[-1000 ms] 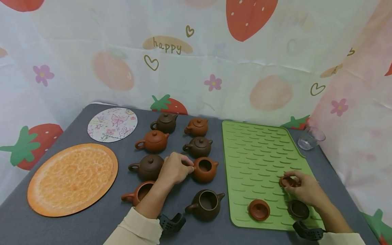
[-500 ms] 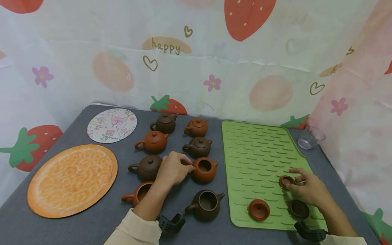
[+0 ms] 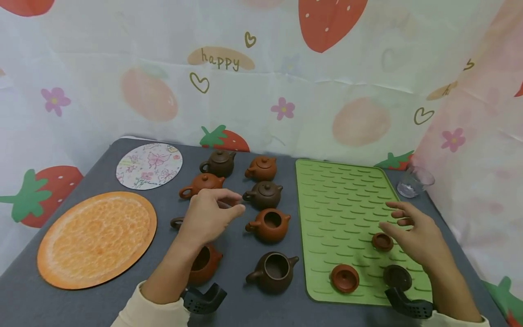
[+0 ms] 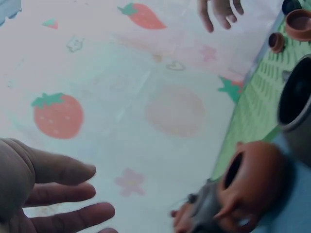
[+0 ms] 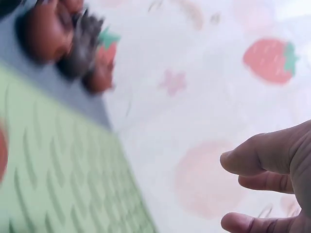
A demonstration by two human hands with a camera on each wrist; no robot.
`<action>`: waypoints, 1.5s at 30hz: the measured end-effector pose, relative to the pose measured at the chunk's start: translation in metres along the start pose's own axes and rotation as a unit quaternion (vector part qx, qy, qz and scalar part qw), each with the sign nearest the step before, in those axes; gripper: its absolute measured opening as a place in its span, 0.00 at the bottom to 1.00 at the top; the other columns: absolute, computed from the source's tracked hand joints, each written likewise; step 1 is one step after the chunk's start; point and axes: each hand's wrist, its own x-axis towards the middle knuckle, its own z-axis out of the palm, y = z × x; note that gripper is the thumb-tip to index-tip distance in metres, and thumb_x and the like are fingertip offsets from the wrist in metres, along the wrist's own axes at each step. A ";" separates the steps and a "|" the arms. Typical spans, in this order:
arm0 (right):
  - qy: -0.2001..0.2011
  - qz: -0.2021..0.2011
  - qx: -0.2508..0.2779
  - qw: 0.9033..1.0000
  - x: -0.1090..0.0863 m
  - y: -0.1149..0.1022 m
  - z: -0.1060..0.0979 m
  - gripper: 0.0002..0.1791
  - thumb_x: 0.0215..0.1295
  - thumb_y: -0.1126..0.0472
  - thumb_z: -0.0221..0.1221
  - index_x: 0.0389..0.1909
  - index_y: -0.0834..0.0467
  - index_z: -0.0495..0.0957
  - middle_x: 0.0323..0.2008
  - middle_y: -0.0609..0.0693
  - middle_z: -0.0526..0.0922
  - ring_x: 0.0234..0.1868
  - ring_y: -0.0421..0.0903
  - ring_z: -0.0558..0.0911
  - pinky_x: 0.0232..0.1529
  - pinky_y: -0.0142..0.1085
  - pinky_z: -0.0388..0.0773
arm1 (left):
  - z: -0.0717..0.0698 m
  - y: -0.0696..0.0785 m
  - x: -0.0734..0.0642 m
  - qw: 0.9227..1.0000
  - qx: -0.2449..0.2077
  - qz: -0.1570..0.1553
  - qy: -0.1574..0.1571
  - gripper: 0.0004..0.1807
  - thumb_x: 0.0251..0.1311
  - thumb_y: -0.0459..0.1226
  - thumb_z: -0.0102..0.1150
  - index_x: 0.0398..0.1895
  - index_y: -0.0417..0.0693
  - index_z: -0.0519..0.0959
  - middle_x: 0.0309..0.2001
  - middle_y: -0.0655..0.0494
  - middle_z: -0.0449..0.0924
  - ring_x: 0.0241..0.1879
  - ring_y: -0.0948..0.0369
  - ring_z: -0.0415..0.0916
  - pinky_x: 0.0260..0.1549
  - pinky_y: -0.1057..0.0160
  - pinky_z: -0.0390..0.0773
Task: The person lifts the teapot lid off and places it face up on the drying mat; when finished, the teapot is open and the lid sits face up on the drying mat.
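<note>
My left hand [image 3: 210, 218] hovers over the left column of teapots, fingers apart with nothing between them. It covers most of a dark brown teapot whose handle [image 3: 176, 222] peeks out. Just right of it stands a lidless red-brown teapot [image 3: 271, 226], its opening facing up. My right hand [image 3: 416, 231] is raised above the green mat [image 3: 339, 218], its fingers loosely spread and holding nothing. Below its thumb a small red-brown lid [image 3: 382, 242] lies upside down on the mat. A dark lid [image 3: 397, 277] and a larger red-brown lid [image 3: 345, 278] lie nearby.
Two lidless teapots, one dark [image 3: 274, 272] and one red-brown [image 3: 206, 264], stand at the front. Several lidded teapots [image 3: 263, 194] stand behind. A glass [image 3: 414, 182] is at the back right. An orange round mat [image 3: 97, 240] and a floral round mat [image 3: 149, 166] lie left.
My left hand has let go of the lidless red-brown teapot's handle and moved up and left. My right hand has released the small red-brown lid and lifted off the mat.
</note>
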 end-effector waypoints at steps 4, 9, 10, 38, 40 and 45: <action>0.027 -0.047 0.041 0.998 -0.005 -0.030 0.005 0.30 0.67 0.52 0.61 0.68 0.56 0.67 0.53 0.61 0.73 0.51 0.57 0.71 0.41 0.45 0.71 | -0.025 0.001 -0.007 0.999 -0.001 0.022 0.025 0.12 0.59 0.38 0.67 0.46 0.47 0.85 0.33 0.55 0.83 0.30 0.57 0.79 0.26 0.57 0.76; 0.042 -0.114 0.075 0.990 -0.009 -0.062 0.018 0.26 0.66 0.58 0.62 0.65 0.56 0.71 0.50 0.56 0.76 0.48 0.48 0.72 0.41 0.30 0.70 | -0.048 -0.009 -0.012 0.997 -0.007 0.048 0.058 0.14 0.59 0.40 0.67 0.47 0.46 0.85 0.36 0.53 0.83 0.37 0.56 0.78 0.29 0.57 0.76; 0.043 -0.123 0.084 0.988 -0.009 -0.068 0.020 0.26 0.66 0.58 0.63 0.64 0.55 0.71 0.49 0.55 0.76 0.48 0.46 0.72 0.41 0.29 0.70 | -0.051 -0.012 -0.013 0.996 -0.012 0.056 0.062 0.14 0.59 0.40 0.67 0.47 0.46 0.85 0.36 0.53 0.83 0.37 0.56 0.78 0.30 0.58 0.76; -0.092 -0.217 0.304 0.923 0.032 -0.177 0.134 0.22 0.63 0.61 0.64 0.58 0.53 0.76 0.45 0.51 0.78 0.43 0.47 0.76 0.43 0.46 0.73 | -0.073 -0.105 -0.007 0.987 -0.070 0.125 0.076 0.19 0.59 0.31 0.66 0.54 0.39 0.80 0.44 0.43 0.82 0.42 0.65 0.77 0.37 0.71 0.76; -0.109 -0.209 0.307 0.922 0.036 -0.179 0.145 0.22 0.63 0.62 0.64 0.59 0.53 0.76 0.45 0.51 0.78 0.44 0.47 0.76 0.43 0.46 0.73 | -0.073 -0.112 -0.005 0.987 -0.074 0.123 0.072 0.18 0.59 0.31 0.66 0.53 0.37 0.80 0.43 0.42 0.82 0.42 0.66 0.78 0.38 0.72 0.76; -0.135 -0.205 0.297 0.923 0.042 -0.185 0.167 0.22 0.62 0.62 0.65 0.58 0.52 0.76 0.46 0.50 0.77 0.44 0.46 0.76 0.45 0.45 0.74 | -0.069 -0.128 0.000 0.986 -0.094 0.122 0.061 0.17 0.59 0.28 0.65 0.51 0.30 0.80 0.41 0.37 0.82 0.41 0.67 0.79 0.38 0.72 0.76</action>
